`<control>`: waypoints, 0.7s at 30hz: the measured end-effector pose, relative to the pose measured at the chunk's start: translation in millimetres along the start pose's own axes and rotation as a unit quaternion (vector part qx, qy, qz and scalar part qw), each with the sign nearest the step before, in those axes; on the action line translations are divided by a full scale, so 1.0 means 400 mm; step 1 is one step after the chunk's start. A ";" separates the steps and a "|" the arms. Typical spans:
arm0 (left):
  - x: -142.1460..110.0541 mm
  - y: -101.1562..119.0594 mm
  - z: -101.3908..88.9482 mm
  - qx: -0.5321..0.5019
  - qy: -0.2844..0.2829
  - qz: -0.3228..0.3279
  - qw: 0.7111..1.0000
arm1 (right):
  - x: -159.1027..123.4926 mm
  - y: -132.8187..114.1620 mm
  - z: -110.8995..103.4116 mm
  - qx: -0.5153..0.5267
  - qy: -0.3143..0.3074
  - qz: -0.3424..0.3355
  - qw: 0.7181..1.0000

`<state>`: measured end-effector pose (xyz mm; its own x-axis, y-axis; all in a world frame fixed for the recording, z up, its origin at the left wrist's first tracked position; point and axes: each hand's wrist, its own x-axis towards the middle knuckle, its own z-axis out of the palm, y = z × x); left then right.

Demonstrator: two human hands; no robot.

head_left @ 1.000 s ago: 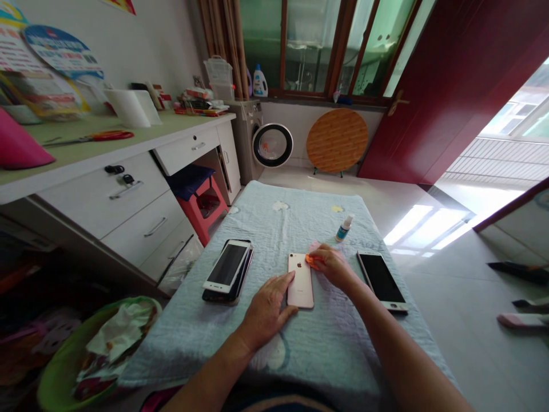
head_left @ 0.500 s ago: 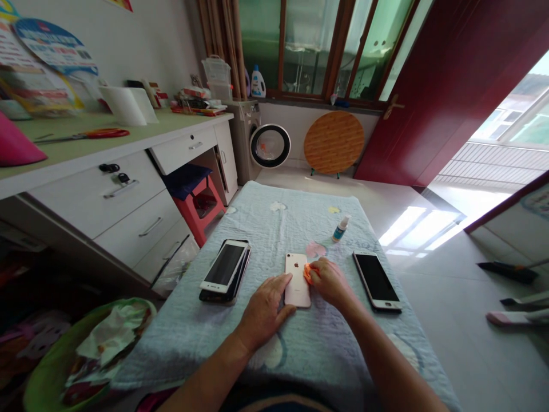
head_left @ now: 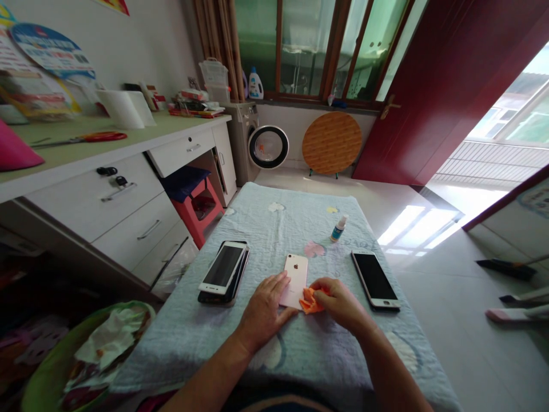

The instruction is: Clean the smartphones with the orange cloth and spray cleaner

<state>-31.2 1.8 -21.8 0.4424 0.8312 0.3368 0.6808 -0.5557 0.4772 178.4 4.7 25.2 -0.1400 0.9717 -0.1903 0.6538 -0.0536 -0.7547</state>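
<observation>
A pink-gold smartphone [head_left: 295, 280] lies back side up on the cloth-covered table. My left hand [head_left: 266, 303] grips it, fingers along its left edge and thumb at the bottom edge. Pinched in my right hand [head_left: 337, 298] is an orange cloth [head_left: 312, 301], which touches the phone's lower right edge. To the left, a white smartphone [head_left: 224, 267] rests on top of a dark phone [head_left: 214, 298], slightly askew. Another smartphone [head_left: 376, 280] with a black screen and white frame lies to the right. A small spray bottle [head_left: 338, 229] stands upright beyond my right hand.
A pale blue quilted cloth [head_left: 274, 234] covers the table. Left of it are a white desk [head_left: 128, 206], a red stool [head_left: 199, 209] and a green basket [head_left: 43, 366] of crumpled items. Behind stand a washing machine [head_left: 245, 123] with its door open and a round wooden tabletop [head_left: 332, 143].
My right hand has slid the orange cloth down along the phone's right edge to its lower corner. The phone is slightly tilted now. My left hand stays on the phone.
</observation>
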 end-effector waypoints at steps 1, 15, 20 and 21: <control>0.000 0.001 0.003 0.013 0.003 0.006 1.000 | 0.003 0.002 0.000 0.017 0.013 0.010 1.000; 0.000 0.011 0.008 0.073 0.030 0.038 0.996 | -0.010 -0.010 0.046 0.442 0.045 0.076 0.893; 0.001 0.011 0.004 0.058 0.033 0.038 0.997 | -0.018 -0.029 0.060 0.323 0.061 -0.034 0.944; 0.001 0.012 0.002 0.058 0.031 0.039 0.997 | -0.022 -0.035 0.063 0.267 0.081 -0.073 0.957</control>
<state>-27.1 -0.4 -20.1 0.4614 0.7810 0.4209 0.7110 -0.6093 0.3512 151.8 -8.7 21.5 -0.0545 0.9985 0.0085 0.1561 0.0169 -0.9876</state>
